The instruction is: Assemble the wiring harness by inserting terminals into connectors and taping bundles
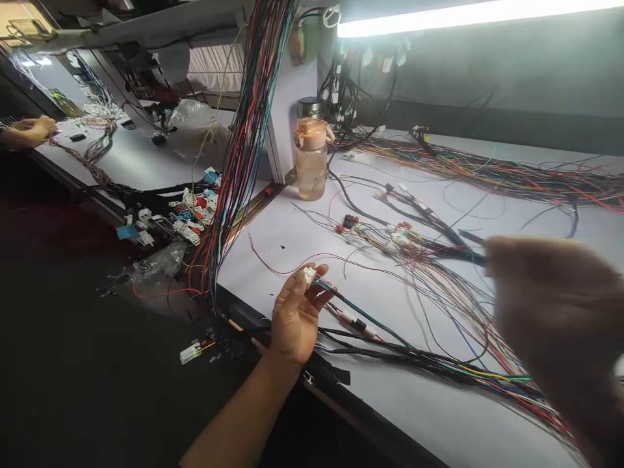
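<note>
My left hand [298,322] is closed on a small white connector [309,275], gripped between thumb and fingers above the table's front edge. Dark and green wires [358,305] run from that connector to the right, toward a black-wrapped cable bundle [404,353]. At the right side my right hand [550,305] is raised over the wires and smeared by motion, so its fingers cannot be made out. Just right of my left hand, white and black inline connectors [358,323] lie on the table. Beyond them is a spread of thin wires with connectors [400,235].
A water bottle [311,159] stands by the post at the back. Hanging wires [251,123] drop left of it. Loose connectors [192,211] are heaped on the left. A long wire bundle [517,175] lies at the back under a lamp [478,18]. Another person's hand [32,132] shows far left.
</note>
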{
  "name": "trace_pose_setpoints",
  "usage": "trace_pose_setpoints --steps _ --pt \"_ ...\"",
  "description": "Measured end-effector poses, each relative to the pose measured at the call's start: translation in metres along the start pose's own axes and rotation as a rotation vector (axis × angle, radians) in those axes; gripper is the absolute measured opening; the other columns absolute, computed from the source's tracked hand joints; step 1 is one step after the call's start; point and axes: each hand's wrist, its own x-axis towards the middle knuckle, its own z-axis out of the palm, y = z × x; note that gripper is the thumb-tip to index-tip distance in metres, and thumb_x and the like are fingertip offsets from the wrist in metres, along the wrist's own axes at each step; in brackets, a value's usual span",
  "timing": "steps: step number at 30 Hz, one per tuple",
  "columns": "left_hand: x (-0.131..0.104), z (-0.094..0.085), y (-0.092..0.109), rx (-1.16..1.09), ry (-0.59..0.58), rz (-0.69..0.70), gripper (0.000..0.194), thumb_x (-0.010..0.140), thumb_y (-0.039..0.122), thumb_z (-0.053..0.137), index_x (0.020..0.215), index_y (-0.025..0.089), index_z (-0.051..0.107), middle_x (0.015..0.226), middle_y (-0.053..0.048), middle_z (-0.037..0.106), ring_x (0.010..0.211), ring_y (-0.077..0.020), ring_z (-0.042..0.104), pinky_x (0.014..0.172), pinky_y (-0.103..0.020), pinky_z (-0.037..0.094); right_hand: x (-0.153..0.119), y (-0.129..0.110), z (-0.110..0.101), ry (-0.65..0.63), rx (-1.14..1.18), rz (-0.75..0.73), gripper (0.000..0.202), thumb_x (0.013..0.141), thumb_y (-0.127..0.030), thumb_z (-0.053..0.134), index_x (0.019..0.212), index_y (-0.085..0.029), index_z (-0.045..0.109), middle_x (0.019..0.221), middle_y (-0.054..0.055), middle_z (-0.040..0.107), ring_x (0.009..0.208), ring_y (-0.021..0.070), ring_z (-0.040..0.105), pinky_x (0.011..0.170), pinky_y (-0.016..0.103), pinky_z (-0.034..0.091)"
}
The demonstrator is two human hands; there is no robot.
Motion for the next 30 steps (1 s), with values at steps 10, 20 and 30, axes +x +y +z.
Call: trace_pose_setpoints --steps 10,20,30 --pt "0.001 0.001 0.0 0.014 -0.039 -0.009 0.024 0.081 0.032 0.069 0.1 0.017 0.068 0.109 -0.01 0.072 0.086 -0.0175 0.07 0.086 -0.032 0.054 -0.05 -0.043 0.033 -0.16 0.626 -0.006 0.013 0.089 -0.02 0.059 0.098 -0.025 0.067 0.092 0.001 0.075 0.073 0.0145 0.071 0.069 0.028 0.056" --pt "0.003 0.0 0.0 0.036 -0.029 -0.025 0.027 0.08 0.033 0.07 0.101 0.017 0.067 0.106 -0.011 0.072 0.09 -0.0197 0.07 0.087 -0.034 0.055 0.004 0.007 0.014 -0.344 0.392 0.104 0.031 0.09 -0.029 0.054 0.118 -0.022 0.066 0.092 0.005 0.075 0.064 0.0162 0.069 0.063 0.033 0.056" --pt "0.004 0.001 0.0 0.045 -0.036 0.002 0.029 0.077 0.033 0.073 0.101 0.017 0.068 0.108 -0.011 0.071 0.087 -0.0173 0.07 0.085 -0.031 0.056 -0.053 -0.041 0.041 -0.644 0.826 0.214 0.021 0.09 -0.03 0.055 0.105 -0.022 0.068 0.094 0.004 0.075 0.075 0.0166 0.072 0.07 0.031 0.06"
